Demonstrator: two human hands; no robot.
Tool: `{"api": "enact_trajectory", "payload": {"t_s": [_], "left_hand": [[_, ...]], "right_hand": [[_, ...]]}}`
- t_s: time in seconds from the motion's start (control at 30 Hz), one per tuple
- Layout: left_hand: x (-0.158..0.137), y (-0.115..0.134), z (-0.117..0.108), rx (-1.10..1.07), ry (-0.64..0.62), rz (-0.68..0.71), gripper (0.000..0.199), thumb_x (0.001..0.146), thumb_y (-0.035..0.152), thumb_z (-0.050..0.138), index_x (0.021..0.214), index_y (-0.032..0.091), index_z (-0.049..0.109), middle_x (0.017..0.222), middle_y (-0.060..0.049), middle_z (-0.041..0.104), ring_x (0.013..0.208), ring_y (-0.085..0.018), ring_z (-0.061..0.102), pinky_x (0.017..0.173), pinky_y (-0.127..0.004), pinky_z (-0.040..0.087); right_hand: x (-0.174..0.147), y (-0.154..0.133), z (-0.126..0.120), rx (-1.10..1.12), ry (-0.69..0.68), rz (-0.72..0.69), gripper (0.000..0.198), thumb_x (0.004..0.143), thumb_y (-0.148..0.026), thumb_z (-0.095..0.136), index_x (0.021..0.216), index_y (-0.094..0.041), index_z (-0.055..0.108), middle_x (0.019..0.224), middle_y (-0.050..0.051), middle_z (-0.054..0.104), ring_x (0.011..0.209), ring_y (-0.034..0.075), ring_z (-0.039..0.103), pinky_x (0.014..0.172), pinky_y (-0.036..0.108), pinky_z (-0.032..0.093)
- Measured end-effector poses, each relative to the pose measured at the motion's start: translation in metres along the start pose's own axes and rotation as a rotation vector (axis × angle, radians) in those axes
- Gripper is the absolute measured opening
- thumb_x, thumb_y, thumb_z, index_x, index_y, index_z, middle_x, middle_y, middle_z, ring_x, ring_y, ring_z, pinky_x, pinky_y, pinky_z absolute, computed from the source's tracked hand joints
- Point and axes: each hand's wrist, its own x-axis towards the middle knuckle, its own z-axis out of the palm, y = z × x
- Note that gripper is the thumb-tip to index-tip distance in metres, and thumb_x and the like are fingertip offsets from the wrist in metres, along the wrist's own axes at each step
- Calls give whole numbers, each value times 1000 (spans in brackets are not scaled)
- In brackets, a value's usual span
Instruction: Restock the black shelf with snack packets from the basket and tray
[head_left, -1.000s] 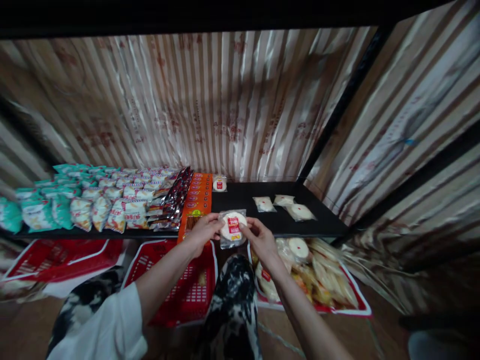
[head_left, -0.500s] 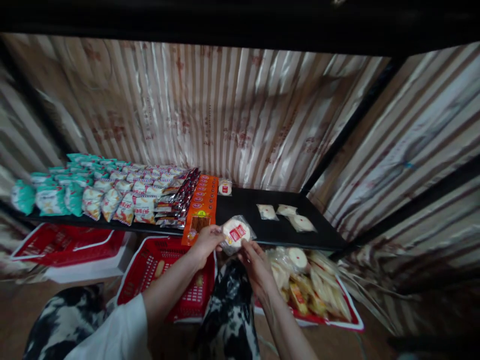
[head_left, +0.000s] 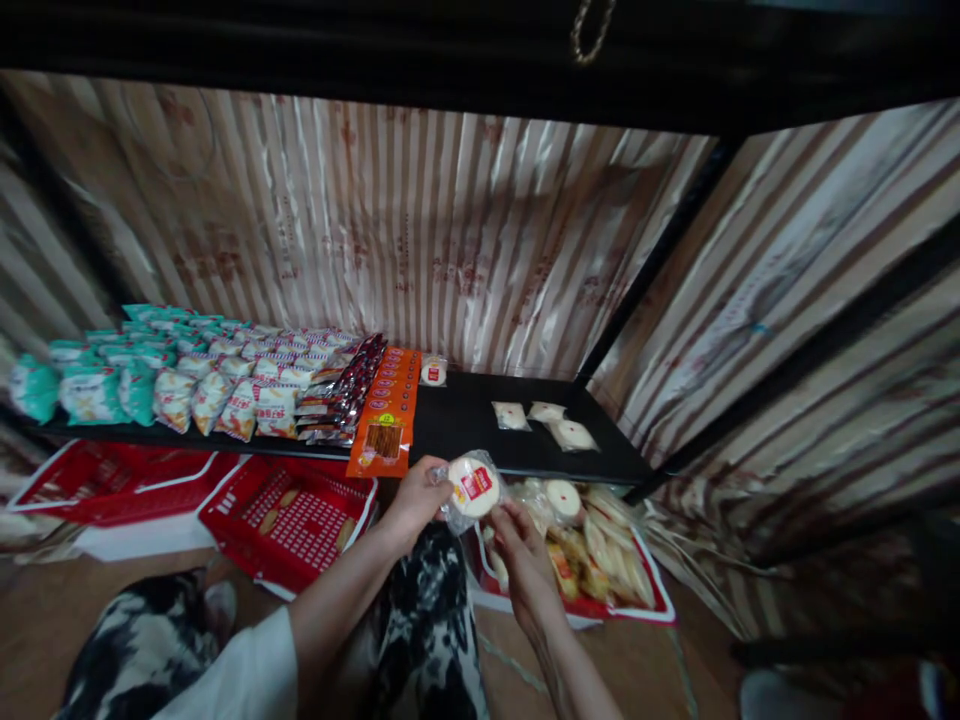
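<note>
Between my hands is a round white cake in a clear wrapper [head_left: 475,490] with a red label facing up, just in front of the black shelf's edge. My left hand [head_left: 421,498] pinches the wrapper's left side with thumb and fingers. At its lower right edge, the fingertips of my right hand [head_left: 519,545] grip the wrapper. A similar wrapped cake [head_left: 433,371] sits at the back of the shelf, beside an orange snack packet [head_left: 385,425] that overhangs the front edge. Several small pale wrapped cakes [head_left: 573,434] lie farther right on the shelf.
Teal bags [head_left: 91,393] and white-and-orange snack bags [head_left: 238,408] fill the left of the black shelf [head_left: 469,430]. Beneath it stand a red basket [head_left: 300,545] with a few pale items and a basket of wrapped food [head_left: 611,560]. A dark post [head_left: 656,260] rises at right.
The camera view has turned a little, so the shelf and baskets appear farther left. Both hands still hold the wrapped cake, which is tilted slightly more.
</note>
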Motion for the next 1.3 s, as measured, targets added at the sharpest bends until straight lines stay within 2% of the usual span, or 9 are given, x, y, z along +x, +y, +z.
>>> {"api": "enact_trajectory", "payload": {"t_s": [0.1,0.23,0.37,0.5,0.6,0.7,0.83,1.0,1.3], "left_hand": [[-1,4,0,106,-62,70,20,68,12,59,87,19,60,68,2,59,56,-9,51,48,-16,35],[8,-1,-4,342,-153,200,25,68,12,53,91,18,61,69,3,59,60,-9,50,54,-16,36],[13,-13,-11,604,-335,311,28,68,16,51,93,18,63,77,2,62,67,-11,53,60,-19,39],[3,-14,-15,738,-401,342,30,68,18,52,95,21,65,79,2,63,69,-12,54,61,-20,40],[-5,-13,-14,751,-410,357,39,65,15,54,102,22,64,80,3,64,70,-12,55,63,-20,41],[-6,-19,-12,593,-330,364,51,68,16,56,119,21,55,82,1,65,70,-12,56,65,-21,43],[-2,-34,-12,401,-259,344,45,73,21,58,118,16,54,81,-2,66,72,-13,59,67,-22,46],[1,-43,-12,382,-274,318,29,73,21,59,100,13,61,86,-6,68,75,-15,62,67,-25,48],[11,-47,-6,435,-255,338,29,73,21,60,101,15,64,89,-5,69,78,-16,63,70,-25,49]], "right_hand": [[11,0,-6,-111,77,-127,55,59,-48,75,106,-23,60,109,5,65,96,20,61,76,29,51],[16,5,-15,-305,35,-263,65,65,-53,67,119,-19,56,123,12,58,110,26,55,85,37,49],[6,7,-29,-546,-28,-469,61,73,-49,62,125,-21,53,129,12,54,118,28,49,91,43,46],[-7,0,-40,-727,-159,-623,49,76,-44,62,120,-25,59,124,8,59,119,28,48,100,46,39],[-16,-5,-42,-749,-218,-552,47,76,-46,62,117,-23,61,114,9,64,106,27,56,94,43,43],[-24,-9,-39,-640,-243,-385,47,77,-52,59,110,-19,62,99,8,67,84,22,62,77,36,49],[-31,-11,-33,-427,-280,-223,46,70,-61,61,87,-19,63,78,5,68,66,18,60,60,28,47],[-32,-5,-30,-274,-266,-123,52,59,-63,70,87,-19,62,71,2,66,63,17,59,57,26,46],[-25,-9,-36,-274,-286,-86,50,59,-58,71,90,-19,67,70,2,67,63,16,57,57,26,44]]}}
